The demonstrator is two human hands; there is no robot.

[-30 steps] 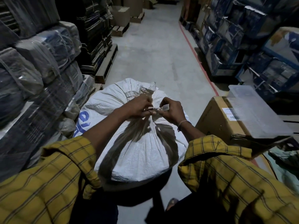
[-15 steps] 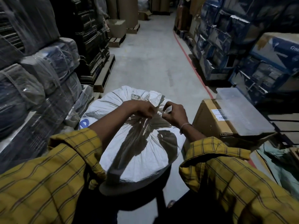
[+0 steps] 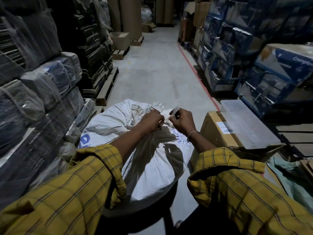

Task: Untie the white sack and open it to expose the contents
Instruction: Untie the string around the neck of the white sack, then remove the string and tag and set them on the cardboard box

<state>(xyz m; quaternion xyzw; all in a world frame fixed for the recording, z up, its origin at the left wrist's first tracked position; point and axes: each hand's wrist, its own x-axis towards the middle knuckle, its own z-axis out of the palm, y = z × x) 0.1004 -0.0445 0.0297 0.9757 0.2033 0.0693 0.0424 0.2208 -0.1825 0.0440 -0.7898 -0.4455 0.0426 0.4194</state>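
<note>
A bulging white woven sack (image 3: 149,168) with blue print stands in front of me, its top gathered into a bunched neck (image 3: 144,107). My left hand (image 3: 151,120) is closed on the gathered neck at the knot. Just to its right, my right hand (image 3: 182,121) pinches a thin white tie strip (image 3: 175,110) whose free end sticks up above the fingers. The two hands are almost touching. The sack's mouth is still bunched shut and its contents are hidden.
Plastic-wrapped bundles (image 3: 39,102) are stacked close on the left. A cardboard box (image 3: 218,131) with a clear plastic lid (image 3: 245,124) on it sits at the right, and blue printed cartons (image 3: 254,56) are behind it. A grey concrete aisle (image 3: 152,68) with a red floor line (image 3: 196,73) runs ahead.
My right hand has drawn the tie strip up and slightly away to the right, so its free end now stands above the fingers. The view has tilted up the aisle.
</note>
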